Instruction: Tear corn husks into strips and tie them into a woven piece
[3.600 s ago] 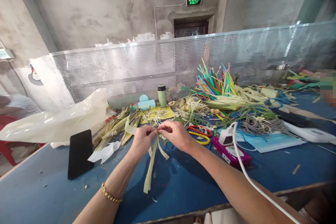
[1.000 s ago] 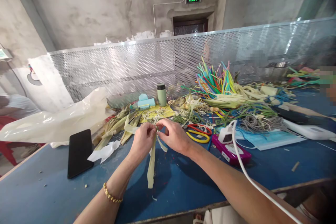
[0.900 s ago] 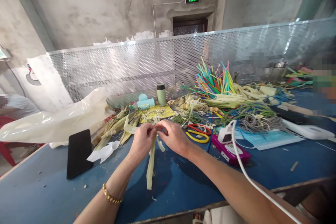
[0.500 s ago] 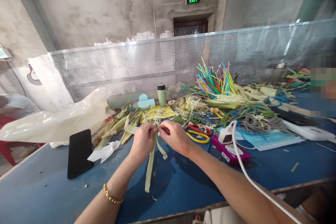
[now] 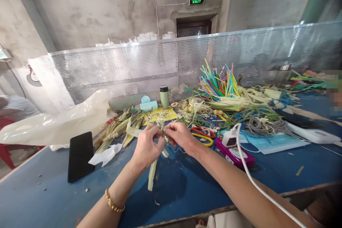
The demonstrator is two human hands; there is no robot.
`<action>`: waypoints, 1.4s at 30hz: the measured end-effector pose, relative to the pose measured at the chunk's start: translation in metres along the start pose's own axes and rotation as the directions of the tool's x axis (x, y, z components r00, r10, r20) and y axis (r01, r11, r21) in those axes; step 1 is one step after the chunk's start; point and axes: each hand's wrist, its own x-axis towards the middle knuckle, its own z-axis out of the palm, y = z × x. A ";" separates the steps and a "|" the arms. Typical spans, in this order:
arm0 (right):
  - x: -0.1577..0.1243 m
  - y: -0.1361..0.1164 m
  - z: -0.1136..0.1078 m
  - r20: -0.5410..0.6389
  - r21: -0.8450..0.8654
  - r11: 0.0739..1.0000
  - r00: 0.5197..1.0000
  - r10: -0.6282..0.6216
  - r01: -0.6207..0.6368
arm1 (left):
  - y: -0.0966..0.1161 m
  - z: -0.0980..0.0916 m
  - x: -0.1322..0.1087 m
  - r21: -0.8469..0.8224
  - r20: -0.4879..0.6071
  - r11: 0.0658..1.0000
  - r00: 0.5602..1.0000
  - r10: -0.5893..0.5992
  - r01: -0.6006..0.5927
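1x long flat pale-green husk strip (image 5: 151, 178) below L. hand (image 5: 146, 146), grip: can't tell; R. hand (image 5: 180, 137) pinching short cream husk piece (image 5: 165, 153); poss. tear if overpulled.

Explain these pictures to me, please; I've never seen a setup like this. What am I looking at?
There is no machine: every picture comes from one head-worn camera, looking forward and down at a person's bare left hand and right hand. Over a blue table, they hold pale strips between them; the fingers hide the exact grip. A black phone-like slab lies to the left, a purple device and a blue face mask to the right. Farther back are a green bottle and a bundle of colourful stems.
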 end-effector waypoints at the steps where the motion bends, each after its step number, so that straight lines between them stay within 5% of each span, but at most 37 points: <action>1: -0.001 -0.001 0.000 0.001 -0.007 1.000 1.000 -0.002 0.002 | -0.001 0.001 0.000 0.011 0.004 1.000 1.000 -0.011 0.011; 13: -0.003 0.000 -0.002 0.069 -0.187 0.975 0.991 -0.111 0.122 | -0.010 0.004 0.004 -0.019 -0.002 0.974 0.974 -0.226 0.226; 22: -0.004 -0.001 -0.004 0.106 -0.366 0.906 0.976 -0.189 0.215 | -0.011 0.002 0.005 -0.018 0.010 0.989 0.989 -0.150 0.150; 28: -0.005 0.000 -0.004 0.150 -0.261 0.957 0.985 -0.086 0.124 | -0.015 -0.001 0.008 -0.136 0.041 0.969 0.978 -0.204 0.207; 37: -0.007 -0.004 -0.003 0.235 -0.084 0.995 0.970 0.063 -0.044 | -0.022 0.003 0.008 -0.445 0.165 0.804 0.919 -0.358 0.393; 42: -0.007 -0.004 -0.003 0.197 -0.039 0.999 0.980 0.034 -0.027 | -0.018 0.002 0.008 -0.468 0.147 0.782 0.909 -0.390 0.411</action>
